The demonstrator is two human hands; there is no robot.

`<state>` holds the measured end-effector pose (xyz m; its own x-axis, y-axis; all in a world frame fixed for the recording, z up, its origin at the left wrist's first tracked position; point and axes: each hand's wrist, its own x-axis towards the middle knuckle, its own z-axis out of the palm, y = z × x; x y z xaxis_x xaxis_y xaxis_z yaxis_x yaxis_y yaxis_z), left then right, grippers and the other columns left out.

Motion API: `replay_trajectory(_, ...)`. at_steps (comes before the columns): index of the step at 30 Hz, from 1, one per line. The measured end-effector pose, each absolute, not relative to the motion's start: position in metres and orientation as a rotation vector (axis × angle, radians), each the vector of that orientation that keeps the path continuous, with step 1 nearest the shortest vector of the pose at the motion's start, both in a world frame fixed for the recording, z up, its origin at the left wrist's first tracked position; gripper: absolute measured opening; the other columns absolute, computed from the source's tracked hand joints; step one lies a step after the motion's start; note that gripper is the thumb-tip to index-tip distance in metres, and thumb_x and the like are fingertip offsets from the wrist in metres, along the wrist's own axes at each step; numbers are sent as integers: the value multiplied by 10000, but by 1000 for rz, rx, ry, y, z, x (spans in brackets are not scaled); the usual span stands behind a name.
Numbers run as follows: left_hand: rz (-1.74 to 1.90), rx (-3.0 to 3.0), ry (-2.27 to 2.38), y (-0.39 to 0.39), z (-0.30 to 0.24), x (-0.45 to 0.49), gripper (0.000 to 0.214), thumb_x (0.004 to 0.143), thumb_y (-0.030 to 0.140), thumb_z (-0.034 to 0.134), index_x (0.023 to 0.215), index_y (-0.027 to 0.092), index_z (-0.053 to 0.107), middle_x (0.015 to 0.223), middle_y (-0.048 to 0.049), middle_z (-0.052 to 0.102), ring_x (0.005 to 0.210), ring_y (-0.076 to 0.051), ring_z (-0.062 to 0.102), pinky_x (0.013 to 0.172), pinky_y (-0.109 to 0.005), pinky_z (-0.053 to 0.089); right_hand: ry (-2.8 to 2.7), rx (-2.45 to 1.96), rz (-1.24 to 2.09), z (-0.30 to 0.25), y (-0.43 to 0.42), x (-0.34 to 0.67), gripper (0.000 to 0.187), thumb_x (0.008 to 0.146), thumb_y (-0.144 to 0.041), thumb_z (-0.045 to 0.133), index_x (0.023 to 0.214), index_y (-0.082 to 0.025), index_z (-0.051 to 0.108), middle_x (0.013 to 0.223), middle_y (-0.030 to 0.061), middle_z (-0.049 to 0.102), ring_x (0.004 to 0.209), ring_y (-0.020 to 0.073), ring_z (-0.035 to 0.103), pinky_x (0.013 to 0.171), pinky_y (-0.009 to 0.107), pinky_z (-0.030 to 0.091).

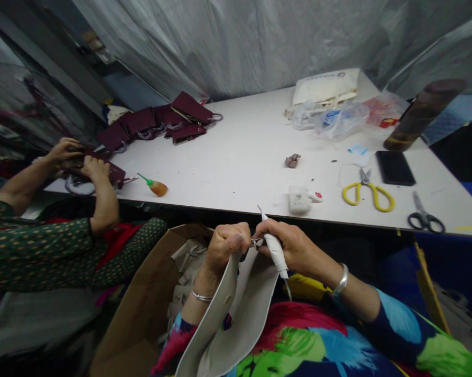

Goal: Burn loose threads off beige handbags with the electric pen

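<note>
My left hand (225,245) is closed around the top edge of a pale grey leather piece (236,314) that hangs down over my lap. My right hand (294,246) grips a white-handled pointed tool (274,246), held against a small metal fitting (256,242) at the piece's top edge, between my two hands. Both hands are just below the front edge of the white table (239,152).
An open cardboard box (142,309) with more pale pieces stands at my lower left. On the table lie yellow scissors (367,193), black scissors (424,217), a phone (395,167), plastic bags (338,118), and maroon leather pieces (161,123). Another person's hands (82,165) work at the left.
</note>
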<state>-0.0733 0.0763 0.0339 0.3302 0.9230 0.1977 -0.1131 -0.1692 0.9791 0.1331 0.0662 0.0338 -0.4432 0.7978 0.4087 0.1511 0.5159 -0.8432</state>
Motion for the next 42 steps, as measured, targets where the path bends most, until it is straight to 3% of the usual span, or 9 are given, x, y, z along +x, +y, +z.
replay_trajectory(8, 1265, 1335, 635, 71, 24, -63, 571, 949, 445, 675, 465, 185, 519, 560, -51, 524, 627, -179, 473, 668, -352, 410, -1713, -796, 1062, 18, 62, 127, 197, 895, -151, 673, 1044, -242, 582, 861, -44, 602, 709, 141, 510, 658, 238, 390)
replay_trajectory(12, 1194, 1228, 578, 68, 26, -64, 453, 903, 378, 748, 542, 158, 586, 799, -62, 616, 765, -174, 558, 736, -322, 460, -1565, -810, 1128, 10, 59, 123, 187, 909, -206, 708, 1040, -241, 580, 869, -39, 612, 688, 138, 520, 617, 226, 408)
replay_trajectory(14, 1148, 1192, 614, 66, 29, -67, 210, 813, 341, 833, 758, 172, 721, 1044, -63, 645, 922, -191, 606, 820, -304, 493, -1506, -813, 1144, 9, 58, 123, 199, 897, -202, 712, 1041, -240, 581, 867, -40, 615, 663, 132, 515, 597, 221, 408)
replay_trajectory(15, 1111, 1190, 642, 64, 32, -69, 219, 781, 322, 856, 929, 195, 756, 1150, -63, 640, 1012, -208, 615, 879, -303, 500, -1487, -815, 1142, 9, 58, 123, 205, 891, -196, 711, 1044, -240, 582, 875, -40, 619, 661, 130, 516, 598, 220, 411)
replay_trajectory(17, 1000, 1228, 695, 61, 36, -72, 513, 764, 301, 862, 1245, 241, 696, 1301, -69, 625, 1186, -248, 598, 1006, -322, 484, -1461, -827, 1118, 10, 57, 123, 211, 885, -184, 707, 1048, -242, 586, 887, -41, 620, 668, 128, 521, 614, 220, 420)
replay_trajectory(19, 863, 1310, 781, 58, 40, -75, 629, 791, 279, 829, 1380, 252, 611, 1378, -78, 622, 1298, -280, 563, 1098, -360, 447, -1445, -843, 1105, 9, 57, 124, 203, 892, -182, 705, 1049, -244, 592, 884, -42, 619, 667, 128, 521, 622, 222, 424)
replay_trajectory(22, 771, 1466, 1018, 57, 41, -76, 571, 807, 248, 784, 1355, 209, 628, 1378, -91, 646, 1287, -295, 583, 1113, -385, 440, -1423, -862, 1132, 5, 57, 123, 169, 923, -225, 720, 1039, -242, 598, 913, -28, 647, 698, 139, 555, 633, 231, 438)
replay_trajectory(31, 885, 1356, 1264, 62, 17, -61, 215, 812, 319, 788, 958, 163, 772, 910, -49, 756, 860, -210, 685, 823, -303, 524, -1413, -949, 1088, 0, 59, 122, 191, 985, -356, 731, 1023, -230, 592, 863, -15, 664, 697, 153, 591, 631, 242, 455)
replay_trajectory(42, 1195, 1328, 1421, 51, 3, -64, 156, 884, 324, 698, 887, 169, 706, 832, -16, 686, 781, -167, 623, 735, -248, 494, -1453, -880, 1112, 7, 57, 114, 254, 1031, -449, 712, 1109, -226, 617, 1015, 39, 716, 853, 194, 683, 728, 271, 534)
